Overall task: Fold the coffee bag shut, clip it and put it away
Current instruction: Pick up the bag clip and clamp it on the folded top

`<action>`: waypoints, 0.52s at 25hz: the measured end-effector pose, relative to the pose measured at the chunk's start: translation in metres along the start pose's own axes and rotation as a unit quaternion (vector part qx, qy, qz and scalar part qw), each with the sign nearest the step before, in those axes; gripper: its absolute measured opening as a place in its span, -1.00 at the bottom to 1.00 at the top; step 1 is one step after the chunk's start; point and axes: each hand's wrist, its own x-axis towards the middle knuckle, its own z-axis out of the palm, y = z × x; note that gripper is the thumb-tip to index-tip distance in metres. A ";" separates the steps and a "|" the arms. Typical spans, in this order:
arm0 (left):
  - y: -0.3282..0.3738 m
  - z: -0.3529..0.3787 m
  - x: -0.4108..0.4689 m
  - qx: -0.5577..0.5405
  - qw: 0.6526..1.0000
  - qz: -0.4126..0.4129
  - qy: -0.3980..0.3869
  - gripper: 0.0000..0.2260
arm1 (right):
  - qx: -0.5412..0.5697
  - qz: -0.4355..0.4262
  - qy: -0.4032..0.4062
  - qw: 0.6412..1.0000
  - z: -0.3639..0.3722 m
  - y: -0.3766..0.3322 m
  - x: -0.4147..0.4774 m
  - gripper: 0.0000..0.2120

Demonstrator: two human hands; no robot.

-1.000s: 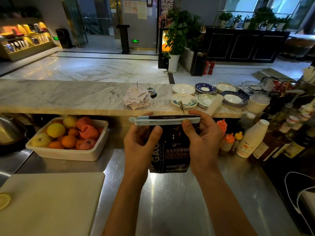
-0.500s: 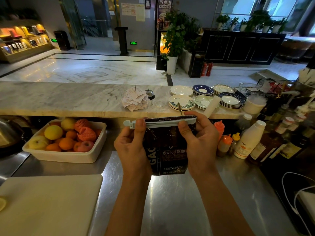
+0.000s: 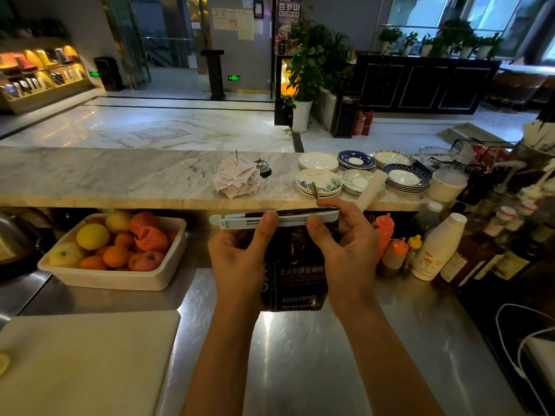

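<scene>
A dark coffee bag (image 3: 295, 280) with white lettering stands upright on the steel counter (image 3: 315, 355), between my hands. A long pale blue clip (image 3: 237, 222) lies across its folded top, sticking out to the left. My left hand (image 3: 240, 262) holds the bag's left side, thumb pressed on the clip near its middle. My right hand (image 3: 345, 244) grips the bag's right side, thumb under the clip and fingers over its right end.
A white tub of fruit (image 3: 117, 253) sits to the left, a white cutting board (image 3: 84, 361) at the near left. Sauce and syrup bottles (image 3: 432, 250) crowd the right. Stacked saucers (image 3: 318, 183) and a spike of receipts (image 3: 237, 178) are on the marble ledge behind.
My left thumb has slid rightward along the clip towards its middle. The bag and my right hand have stayed in about the same place.
</scene>
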 end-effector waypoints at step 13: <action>0.003 0.001 0.001 0.033 0.998 0.023 -0.039 -0.71 | -0.034 -0.009 -0.007 0.999 -0.001 -0.003 0.007 -0.81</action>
